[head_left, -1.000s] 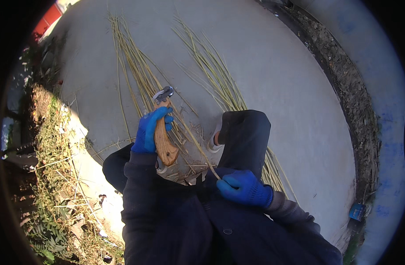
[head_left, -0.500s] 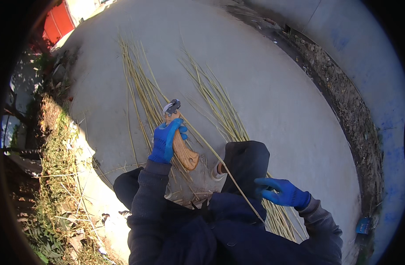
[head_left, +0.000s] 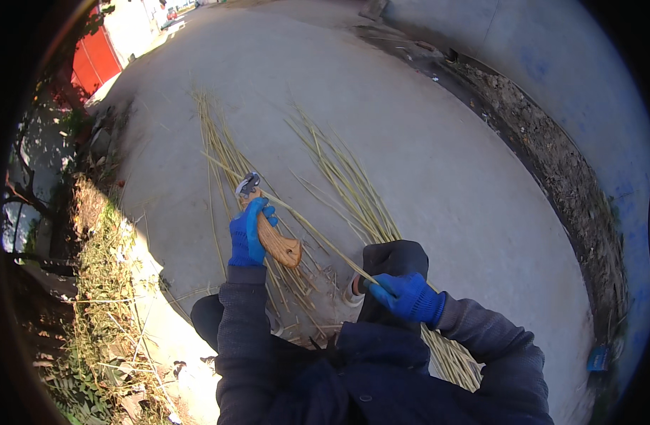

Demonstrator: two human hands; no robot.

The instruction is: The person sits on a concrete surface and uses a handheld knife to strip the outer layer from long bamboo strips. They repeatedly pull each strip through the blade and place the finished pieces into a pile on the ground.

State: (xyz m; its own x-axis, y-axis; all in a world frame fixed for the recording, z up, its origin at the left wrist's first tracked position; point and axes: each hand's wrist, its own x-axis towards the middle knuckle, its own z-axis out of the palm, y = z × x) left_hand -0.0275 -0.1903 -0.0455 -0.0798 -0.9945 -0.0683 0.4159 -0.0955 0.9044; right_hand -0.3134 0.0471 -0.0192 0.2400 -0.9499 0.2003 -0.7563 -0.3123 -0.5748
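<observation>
My left hand point(head_left: 245, 237), in a blue glove, is closed around a wooden-handled tool point(head_left: 281, 246) with a small metal head. A long, thin plant stem point(head_left: 314, 232) runs slantwise past the tool's head; whether the head clamps it I cannot tell. Near my right knee, my gloved right hand point(head_left: 410, 297) is closed on the stem's near end. Ahead and to the left lies a loose bundle of stems point(head_left: 224, 145) on the ground. A greener bundle point(head_left: 353, 185) lies to the right, partly hidden behind my right leg and hand, its lower ends point(head_left: 452, 361) showing beside my thigh.
Short stem scraps point(head_left: 332, 327) lie around my feet on the concrete ground point(head_left: 438, 170). Dry weeds and leaves point(head_left: 102, 283) border the left side. A dirt strip point(head_left: 537, 134) and a pale wall point(head_left: 551, 64) run along the right. A red panel point(head_left: 96, 53) stands far left.
My right hand has moved inward and forward and now grips the stem's near end. The left hand with the tool has shifted slightly left and down.
</observation>
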